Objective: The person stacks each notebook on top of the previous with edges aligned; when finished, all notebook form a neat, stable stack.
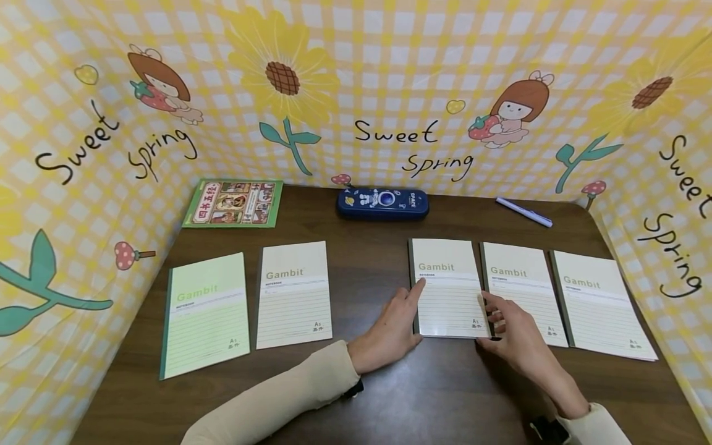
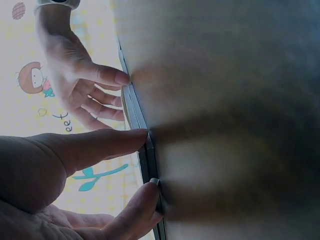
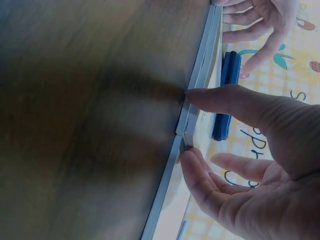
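Hands frame a pair of stacked cream notebooks (image 1: pixel 449 303) from both sides, at the right of centre on the desk (image 1: pixel 423 408). Reaching in from the lower left, the left hand (image 1: pixel 389 330) keeps its index finger stretched along the dark spine, the tip over the cover, while its thumb meets the near corner. That grip is wide. The right hand (image 1: pixel 520 340) mirrors it, thumb at the opposite near corner and fingers bent at the right edge, beside the spine of the next cream notebook (image 1: pixel 523 272); its grip is wide too, placed around the corner.

Two layers of edges show in the wrist views, but whether more lie beneath I cannot tell. The left hand's lower fingers are hidden by its own back in the head view, and both sleeves, the left (image 1: pixel 278 395) and the right (image 1: pixel 597 426), are cut off by the lower border.

Dark brown wood makes up the desktop, glossy near the front. Another cream notebook (image 1: pixel 601 309) lies at far right, with one more (image 1: pixel 293 303) and a green notebook (image 1: pixel 208 321) at left. Behind are a picture book (image 1: pixel 233 204), a blue pencil case (image 1: pixel 384 204) and a pale pen (image 1: pixel 524 212). Yellow checked cloth (image 1: pixel 411 62) printed with sunflowers surrounds three sides.
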A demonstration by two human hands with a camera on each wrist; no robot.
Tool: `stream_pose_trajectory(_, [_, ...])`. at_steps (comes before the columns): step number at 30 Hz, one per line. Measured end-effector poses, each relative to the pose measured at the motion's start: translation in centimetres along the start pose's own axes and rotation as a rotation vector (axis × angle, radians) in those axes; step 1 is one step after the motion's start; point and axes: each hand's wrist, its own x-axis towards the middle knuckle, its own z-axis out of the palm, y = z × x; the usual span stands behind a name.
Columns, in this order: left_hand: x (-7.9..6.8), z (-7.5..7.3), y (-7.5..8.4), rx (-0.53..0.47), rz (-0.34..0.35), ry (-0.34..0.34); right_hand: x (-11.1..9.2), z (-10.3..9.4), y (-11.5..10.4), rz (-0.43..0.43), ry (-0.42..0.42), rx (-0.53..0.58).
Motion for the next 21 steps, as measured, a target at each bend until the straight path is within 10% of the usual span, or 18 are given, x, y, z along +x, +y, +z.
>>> stream_pose_trajectory(21, [0.17,0.07,-0.40,-0.031,0.017,0.020,-0.54,0.58,0.10,0.112,0.068,0.125])
